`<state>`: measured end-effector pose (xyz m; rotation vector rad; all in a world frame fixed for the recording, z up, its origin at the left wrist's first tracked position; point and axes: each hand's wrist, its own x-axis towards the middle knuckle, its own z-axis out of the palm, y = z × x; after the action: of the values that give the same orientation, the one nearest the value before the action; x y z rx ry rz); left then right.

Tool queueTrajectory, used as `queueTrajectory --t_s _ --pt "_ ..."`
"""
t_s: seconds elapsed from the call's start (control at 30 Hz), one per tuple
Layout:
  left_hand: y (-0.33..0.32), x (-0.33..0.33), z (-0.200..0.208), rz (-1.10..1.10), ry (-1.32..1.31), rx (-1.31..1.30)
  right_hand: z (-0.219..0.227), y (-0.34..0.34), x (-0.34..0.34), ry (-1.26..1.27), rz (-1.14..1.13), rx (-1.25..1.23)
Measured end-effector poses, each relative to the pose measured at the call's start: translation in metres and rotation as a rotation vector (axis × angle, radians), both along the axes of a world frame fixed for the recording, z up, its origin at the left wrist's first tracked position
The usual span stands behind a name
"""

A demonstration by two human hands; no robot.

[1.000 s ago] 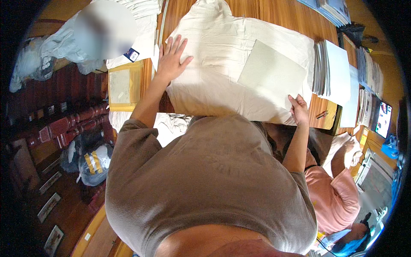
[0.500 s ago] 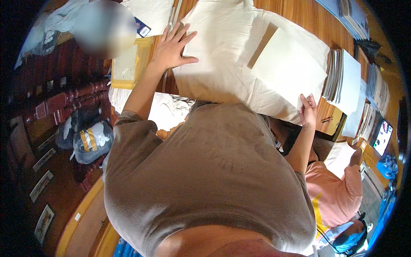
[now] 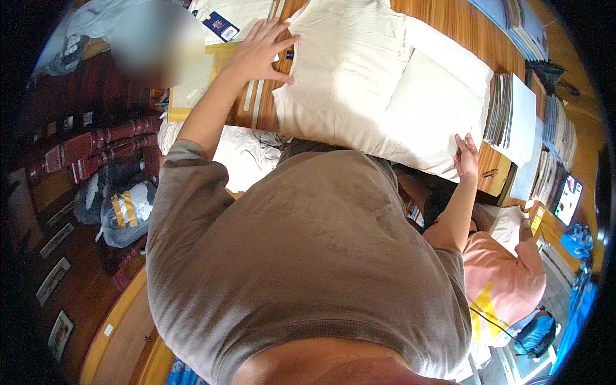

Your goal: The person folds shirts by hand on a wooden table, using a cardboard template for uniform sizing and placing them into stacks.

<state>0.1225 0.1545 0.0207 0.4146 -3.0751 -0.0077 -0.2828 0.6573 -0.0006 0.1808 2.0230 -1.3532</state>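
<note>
A cream garment [image 3: 350,70], seemingly a shirt, is spread over the wooden table in front of me. On its right half lies a flat cream sheet [image 3: 435,90] of paper or thin board, hard to tell apart from the cloth. My right hand [image 3: 466,157] pinches at the sheet's near right corner, by the garment's edge. At the garment's left edge, my left hand [image 3: 262,54] is open with fingers spread, and nothing is in it. Close beyond that hand, a dark blue tag [image 3: 221,27] lies on another cream piece [image 3: 250,11].
A stack of boards [image 3: 515,112] stands at the table's right, with further folded stacks [image 3: 564,128] beyond. A yellow-edged board [image 3: 192,86] lies left. A person in pink [image 3: 504,276] sits at lower right, near a lit screen [image 3: 568,200]. A plastic bag [image 3: 128,215] is at left.
The sheet has come down from a raised, shadow-casting position to lie flat on the garment. The garment's left part has shifted right, baring table beside my left hand.
</note>
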Motion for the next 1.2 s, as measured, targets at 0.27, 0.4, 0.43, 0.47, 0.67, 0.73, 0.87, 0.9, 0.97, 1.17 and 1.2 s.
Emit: queueTrajectory --t_s 0.27,0.4,0.43,0.47,0.67,0.73,0.87,0.9,0.97,1.17,1.2 --pt "0.008 -0.003 0.003 0.109 -0.06 -0.065 -0.01 0.007 -0.01 0.091 0.001 -0.125" --pt "0.007 0.002 0.001 0.133 -0.061 -0.074 0.02 -0.028 0.019 0.101 0.002 -0.338" --pt "0.008 0.004 0.002 0.13 -0.063 -0.08 0.029 -0.051 0.041 0.154 -0.031 -0.277" --pt "0.01 0.001 0.004 0.137 -0.103 -0.09 0.024 -0.066 0.054 0.169 -0.023 -0.247" --pt "0.013 -0.007 0.01 0.199 -0.226 -0.13 -0.004 -0.171 0.131 -0.005 0.264 -0.275" --pt "0.01 -0.005 0.005 0.17 -0.167 -0.111 -0.023 -0.179 0.128 0.029 0.34 -0.213" --pt "0.007 -0.001 -0.008 0.174 -0.145 -0.123 -0.002 -0.192 0.143 0.023 0.313 -0.236" --pt "0.007 -0.002 -0.009 0.168 -0.14 -0.128 0.0 -0.19 0.142 0.036 0.34 -0.223" --pt "0.008 -0.002 -0.009 0.16 -0.142 -0.135 0.004 -0.189 0.143 0.074 0.37 -0.189" --pt "0.01 -0.002 0.0 0.177 -0.167 -0.121 0.004 -0.188 0.143 0.155 0.458 -0.096" --pt "0.01 -0.003 -0.002 0.172 -0.167 -0.113 -0.001 -0.189 0.147 0.164 0.425 -0.097"
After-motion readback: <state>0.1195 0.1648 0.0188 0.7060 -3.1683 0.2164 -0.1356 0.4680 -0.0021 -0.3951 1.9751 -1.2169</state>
